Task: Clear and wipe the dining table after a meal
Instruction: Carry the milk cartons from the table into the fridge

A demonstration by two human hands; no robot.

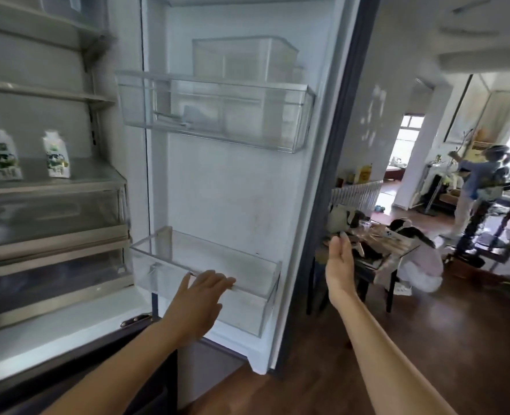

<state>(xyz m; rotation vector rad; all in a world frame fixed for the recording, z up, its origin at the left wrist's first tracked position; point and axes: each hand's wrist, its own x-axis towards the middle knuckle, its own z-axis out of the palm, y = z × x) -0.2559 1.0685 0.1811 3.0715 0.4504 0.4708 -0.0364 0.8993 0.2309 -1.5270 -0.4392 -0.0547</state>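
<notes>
The cluttered dark dining table (400,250), beyond the open white fridge door's (232,190) edge, is blurred and partly hidden by the right hand (339,265), held edge-on with its fingers straight. The left hand (200,298) reaches, fingers loosely spread, to the clear plastic lower door bin's (247,283) front rim.

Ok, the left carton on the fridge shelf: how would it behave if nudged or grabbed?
The left carton stands tall on a narrow base, so a sideways nudge would probably tip it. The shelf looks smooth, so it may slide too. Paperboard walls likely dent under a firm squeeze.
</notes>
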